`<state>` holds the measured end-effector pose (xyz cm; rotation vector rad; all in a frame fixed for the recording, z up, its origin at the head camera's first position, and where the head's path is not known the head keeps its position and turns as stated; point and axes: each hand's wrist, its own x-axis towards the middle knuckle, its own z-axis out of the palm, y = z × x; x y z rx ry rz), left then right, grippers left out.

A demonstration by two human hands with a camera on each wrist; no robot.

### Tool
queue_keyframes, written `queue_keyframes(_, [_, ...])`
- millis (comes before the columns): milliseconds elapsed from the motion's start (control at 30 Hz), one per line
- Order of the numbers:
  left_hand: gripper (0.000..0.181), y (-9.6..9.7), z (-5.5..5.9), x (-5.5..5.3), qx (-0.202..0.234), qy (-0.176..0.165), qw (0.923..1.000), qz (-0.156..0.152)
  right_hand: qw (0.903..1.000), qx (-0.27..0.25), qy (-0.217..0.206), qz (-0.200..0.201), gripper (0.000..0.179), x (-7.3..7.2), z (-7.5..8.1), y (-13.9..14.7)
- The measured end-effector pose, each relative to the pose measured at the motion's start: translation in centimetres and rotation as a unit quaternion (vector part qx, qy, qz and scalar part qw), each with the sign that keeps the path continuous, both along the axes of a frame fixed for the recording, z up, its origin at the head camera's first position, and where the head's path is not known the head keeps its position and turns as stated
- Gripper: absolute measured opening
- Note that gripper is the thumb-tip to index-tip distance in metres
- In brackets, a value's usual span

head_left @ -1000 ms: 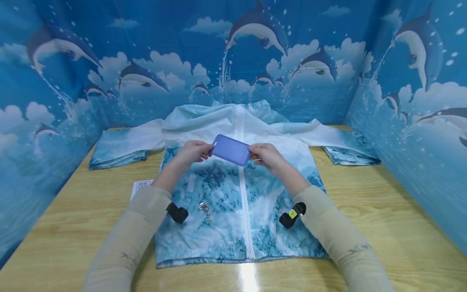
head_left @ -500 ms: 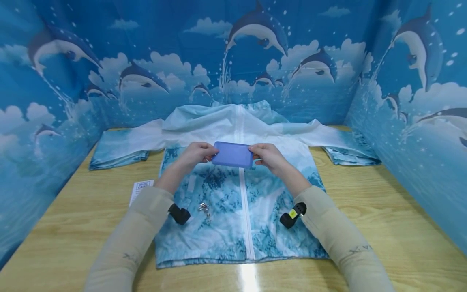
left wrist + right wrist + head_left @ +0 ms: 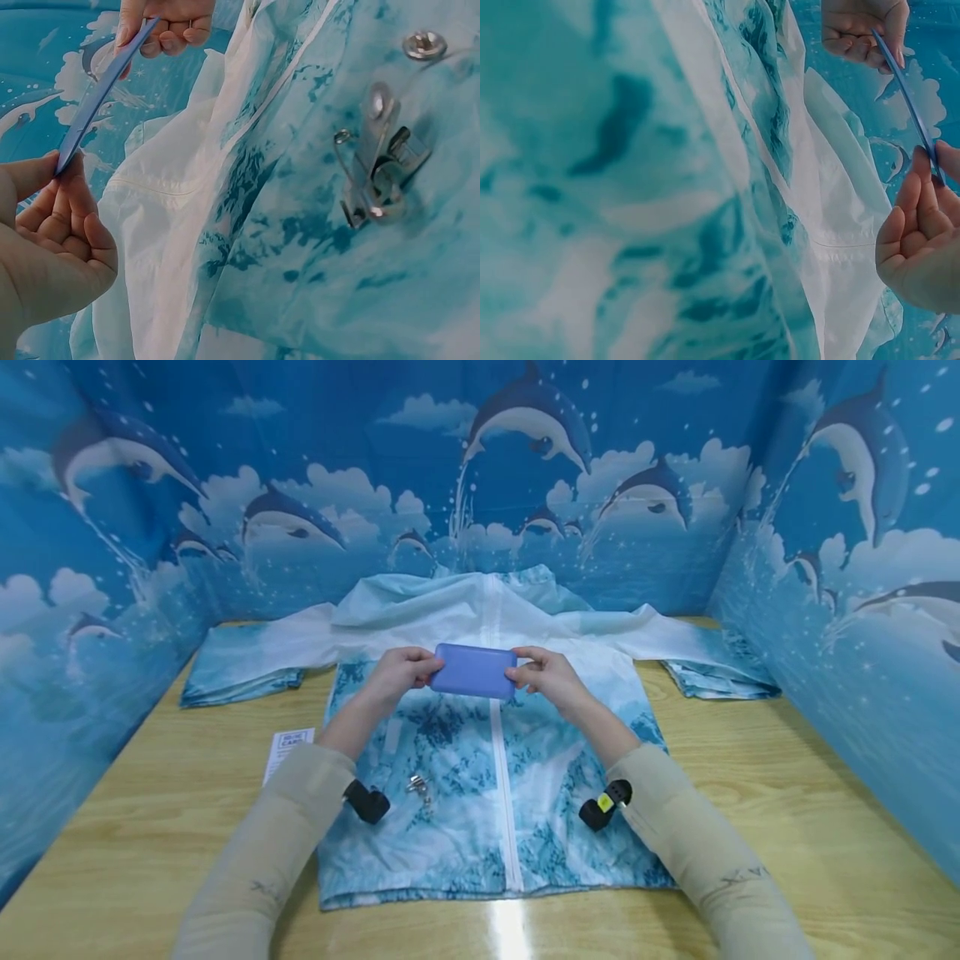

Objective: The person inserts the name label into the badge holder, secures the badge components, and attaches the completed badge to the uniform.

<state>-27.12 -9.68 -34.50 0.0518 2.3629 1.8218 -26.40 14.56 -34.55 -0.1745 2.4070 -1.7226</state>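
A thin, purple-blue rectangular card holder (image 3: pixel 474 670) is held nearly level above the jacket (image 3: pixel 442 852). My left hand (image 3: pixel 399 677) pinches its left end between thumb and fingers. At the other end, my right hand (image 3: pixel 551 678) pinches it the same way. Both wrist views catch the card holder (image 3: pixel 105 94) edge-on, looking slim and flat. A silver metal clip with a snap stud (image 3: pixel 379 165) lies on the jacket below my left hand. The jacket, teal and white with a long white zip, is spread out with its sleeves to the sides.
A white printed card (image 3: pixel 288 747) lies on the wooden table (image 3: pixel 172 827) beside the left forearm, which partly covers it. Blue dolphin-print curtains (image 3: pixel 360 452) enclose the back and both sides. Black wrist cameras (image 3: pixel 367 802) sit on both wrists.
The card holder was slanted, left end up, a second ago; it has turned to nearly level and its face has tilted. Both hands keep their pinch and shift only slightly.
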Motion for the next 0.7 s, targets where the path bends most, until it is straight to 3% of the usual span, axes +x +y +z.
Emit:
queue_keyframes(200, [0.026, 0.01, -0.08, 0.18, 0.005, 0.002, 0.9999, 0.009, 0.9998, 0.002, 0.020, -0.010, 0.046, 0.08, 0.03, -0.09])
queue_keyframes(467, [0.025, 0.14, 0.01, 0.49, 0.011, 0.033, 0.9994, 0.006, 0.9982, 0.001, 0.053, -0.027, 0.040, 0.26, 0.29, -0.09])
queue_keyframes(700, [0.027, 0.28, 0.16, 0.80, 0.002, 0.023, 0.9997, 0.001, 0.9978, -0.003, 0.054, -0.039, 0.035, 0.21, 0.18, 0.03])
